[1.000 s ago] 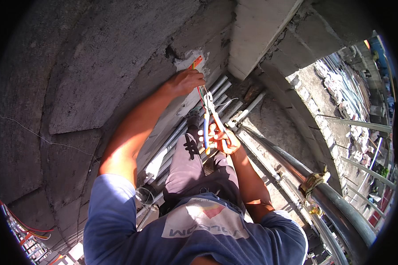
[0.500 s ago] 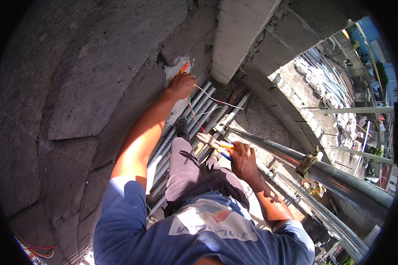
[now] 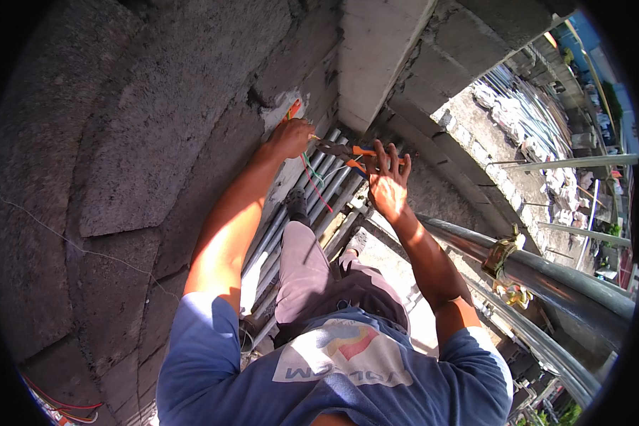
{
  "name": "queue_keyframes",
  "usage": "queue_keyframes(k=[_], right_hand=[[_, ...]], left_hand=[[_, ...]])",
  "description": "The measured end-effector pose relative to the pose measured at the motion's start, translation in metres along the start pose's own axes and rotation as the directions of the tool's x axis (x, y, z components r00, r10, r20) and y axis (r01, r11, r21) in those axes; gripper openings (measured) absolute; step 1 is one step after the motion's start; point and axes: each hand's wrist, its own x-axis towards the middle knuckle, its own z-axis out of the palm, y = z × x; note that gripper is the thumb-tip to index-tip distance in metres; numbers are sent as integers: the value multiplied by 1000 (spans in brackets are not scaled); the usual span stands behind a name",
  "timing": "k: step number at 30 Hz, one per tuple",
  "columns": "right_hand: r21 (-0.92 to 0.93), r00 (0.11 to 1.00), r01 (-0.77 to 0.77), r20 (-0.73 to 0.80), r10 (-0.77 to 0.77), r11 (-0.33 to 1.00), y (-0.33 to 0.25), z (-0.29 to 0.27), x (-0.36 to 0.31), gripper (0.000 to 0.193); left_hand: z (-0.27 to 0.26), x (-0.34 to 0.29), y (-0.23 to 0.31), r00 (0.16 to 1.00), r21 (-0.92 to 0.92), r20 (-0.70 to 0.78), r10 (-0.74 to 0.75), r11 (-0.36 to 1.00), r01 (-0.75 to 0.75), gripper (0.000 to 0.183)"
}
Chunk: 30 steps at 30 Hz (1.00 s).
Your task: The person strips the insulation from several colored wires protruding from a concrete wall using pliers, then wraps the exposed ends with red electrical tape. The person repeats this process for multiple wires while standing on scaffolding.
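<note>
My left hand (image 3: 290, 138) is closed on a bunch of thin electrical wires, close to an orange conduit end (image 3: 293, 109) that sticks out of the block wall. Red, green and white wire ends (image 3: 317, 182) dangle below that hand. My right hand (image 3: 388, 177) grips pliers (image 3: 356, 153) with orange and blue handles. The dark jaws of the pliers (image 3: 332, 148) reach to the wires just right of my left hand. Whether the jaws touch a wire I cannot tell for certain.
The rough block wall (image 3: 170, 135) fills the left side, beside a concrete column (image 3: 376, 57). A thick metal scaffold pipe (image 3: 547, 273) with a clamp (image 3: 500, 257) crosses at the right. Several metal pipes (image 3: 268, 240) lie underfoot. More wires (image 3: 67, 408) show at lower left.
My right hand has raised the pliers up and left, from above my legs to the wires beside my left hand. My left hand keeps its place by the conduit.
</note>
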Motion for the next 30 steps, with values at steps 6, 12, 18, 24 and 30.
queue_keyframes(k=[6,12,18,24,30], right_hand=[[-93,999,-44,-29,41,995,-4,8,-6,32],[-71,997,-64,-39,62,995,-3,12,-5,35],[-22,996,-17,-83,15,1000,2,14,4,37],[58,1000,12,19,-13,998,2,13,2,34],[559,942,-120,326,-84,820,6,43,-13,32]], left_hand=[[1,2,-1,1000,-24,9,-4,1000,4,31],[3,3,-1,999,-83,31,-6,997,8,27],[7,4,-6,1000,-103,-4,15,995,-15,24],[1,1,-5,999,-75,-3,41,996,-41,20],[-6,-7,-3,992,-78,-24,126,989,-127,21]])
